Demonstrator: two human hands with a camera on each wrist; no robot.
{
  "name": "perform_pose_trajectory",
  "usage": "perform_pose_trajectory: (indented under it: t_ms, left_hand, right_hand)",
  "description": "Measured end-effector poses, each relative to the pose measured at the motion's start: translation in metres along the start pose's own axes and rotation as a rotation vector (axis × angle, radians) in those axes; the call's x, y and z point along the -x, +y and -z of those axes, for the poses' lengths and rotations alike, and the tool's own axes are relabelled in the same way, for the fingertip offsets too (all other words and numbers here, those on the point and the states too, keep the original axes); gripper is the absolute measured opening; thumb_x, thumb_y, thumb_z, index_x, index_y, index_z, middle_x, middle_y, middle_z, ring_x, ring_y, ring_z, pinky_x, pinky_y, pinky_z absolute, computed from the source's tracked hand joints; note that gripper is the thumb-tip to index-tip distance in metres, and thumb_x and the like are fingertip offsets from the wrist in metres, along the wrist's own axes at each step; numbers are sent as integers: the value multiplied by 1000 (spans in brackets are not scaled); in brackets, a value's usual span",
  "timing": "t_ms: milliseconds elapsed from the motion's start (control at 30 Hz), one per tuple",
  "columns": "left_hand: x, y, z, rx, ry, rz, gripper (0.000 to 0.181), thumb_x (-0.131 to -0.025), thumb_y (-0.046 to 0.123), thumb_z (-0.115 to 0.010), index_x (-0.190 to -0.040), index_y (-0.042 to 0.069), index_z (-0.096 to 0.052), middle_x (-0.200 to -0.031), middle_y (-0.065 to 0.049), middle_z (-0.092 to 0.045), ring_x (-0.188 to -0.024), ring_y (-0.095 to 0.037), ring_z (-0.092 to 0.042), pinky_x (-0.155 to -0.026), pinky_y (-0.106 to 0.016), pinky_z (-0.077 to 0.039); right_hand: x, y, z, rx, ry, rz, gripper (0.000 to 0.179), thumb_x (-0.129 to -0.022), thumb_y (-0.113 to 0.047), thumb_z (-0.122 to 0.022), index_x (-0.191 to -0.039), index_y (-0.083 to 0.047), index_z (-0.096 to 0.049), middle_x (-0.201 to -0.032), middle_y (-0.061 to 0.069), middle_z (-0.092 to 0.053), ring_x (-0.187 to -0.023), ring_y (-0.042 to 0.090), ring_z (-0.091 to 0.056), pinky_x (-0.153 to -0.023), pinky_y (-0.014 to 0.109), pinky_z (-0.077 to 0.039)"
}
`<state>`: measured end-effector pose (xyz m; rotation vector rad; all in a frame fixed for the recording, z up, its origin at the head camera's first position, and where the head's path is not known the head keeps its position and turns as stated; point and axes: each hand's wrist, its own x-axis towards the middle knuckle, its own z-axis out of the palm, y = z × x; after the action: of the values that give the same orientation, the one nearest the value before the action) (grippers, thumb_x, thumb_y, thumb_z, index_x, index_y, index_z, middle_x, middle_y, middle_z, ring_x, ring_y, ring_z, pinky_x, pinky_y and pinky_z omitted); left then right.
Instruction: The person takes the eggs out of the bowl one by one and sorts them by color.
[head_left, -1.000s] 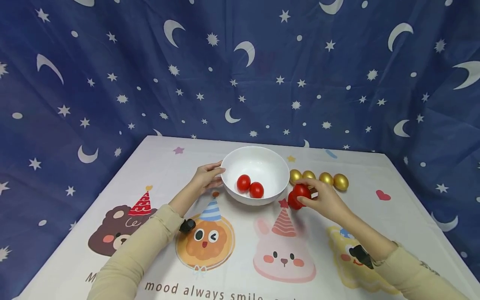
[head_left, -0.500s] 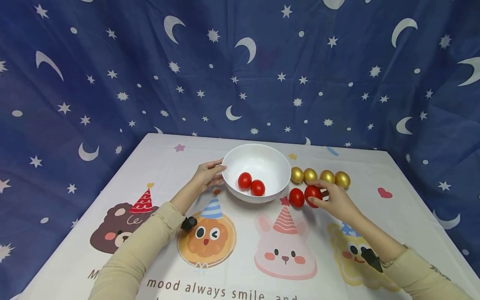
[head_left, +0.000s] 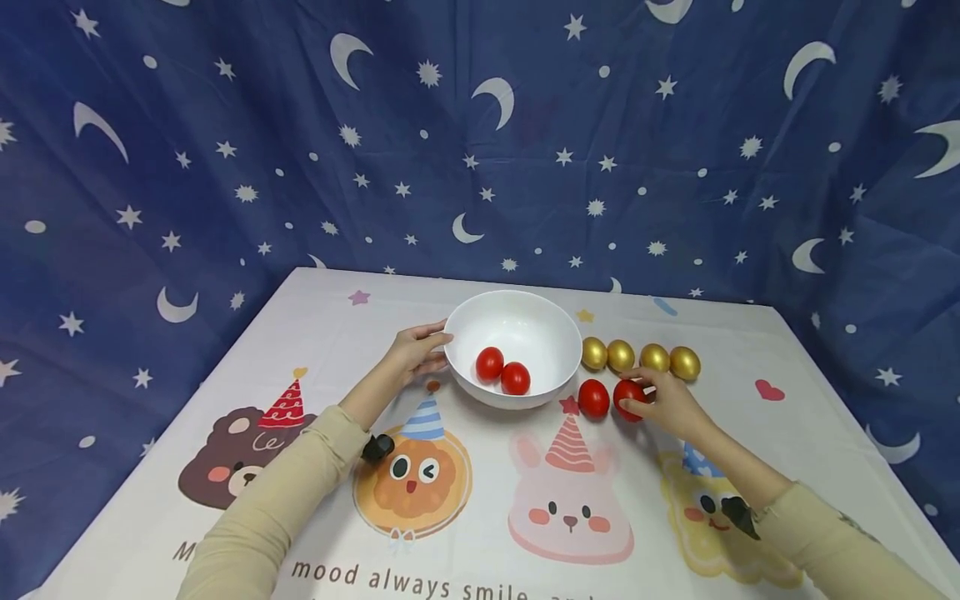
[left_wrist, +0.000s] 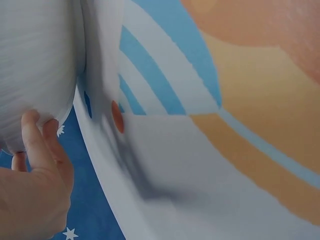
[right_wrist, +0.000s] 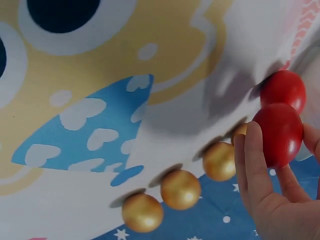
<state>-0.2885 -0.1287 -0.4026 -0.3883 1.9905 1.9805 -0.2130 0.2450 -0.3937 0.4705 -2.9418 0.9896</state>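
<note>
Well, right of centre in the frame the right hand has thumb and fingers curled about a red egg, beside a second red egg and below the golden eggs, while near the middle the left hand grips the white bowl at its side. I'd say a light, even hold suits so smooth a thing, fingertips clear of its neighbours and the bowl steady.
</note>
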Motion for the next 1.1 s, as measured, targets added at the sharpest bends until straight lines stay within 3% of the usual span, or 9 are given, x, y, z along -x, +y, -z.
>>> perform_pose_trajectory:
  t_ms: [400,667,900,1100]
  left_hand:
    - [2,5,1,13,-3,-2,50,-90,18,-64,-137,18,-50,-135,-14,-53,-76,-11,-67,-70,-20,-61]
    - [1,-2,0,23,-8,2,50,-90,17,-64,-137,17,-50,-135,-16,-53,-66,-7,-65,-65,-18,-60]
    - [0,-2,1,22,-11,3,50,-90,18,-64,-138,17,-49,-137,-14,-51,-76,-10,-66,-72,-21,-61]
    - [2,0,1,13,-4,17,50,-90,18,-65,-137,18,-50,-135,-13,-53,-72,-9,-66,-69,-20,-61]
  right_hand:
    - [-10,10,-5,10,-81,-54,39,-81,-7,-70,-114,9,-58,-103,30,-62,-82,34,-62,-66,37,-62]
    - [-7,13,-13,25,-109,-91,42,-82,-10,-71,-117,7,-56,-104,31,-61,-76,29,-63,-63,34,-61]
    - [-10,10,-10,63,-159,-104,49,-82,-14,-72,-122,6,-53,-110,30,-59,-92,36,-60,-78,44,-60]
    - [-13,11,-7,65,-184,-77,54,-81,-18,-73,-125,5,-51,-109,28,-59,-92,35,-58,-81,46,-59]
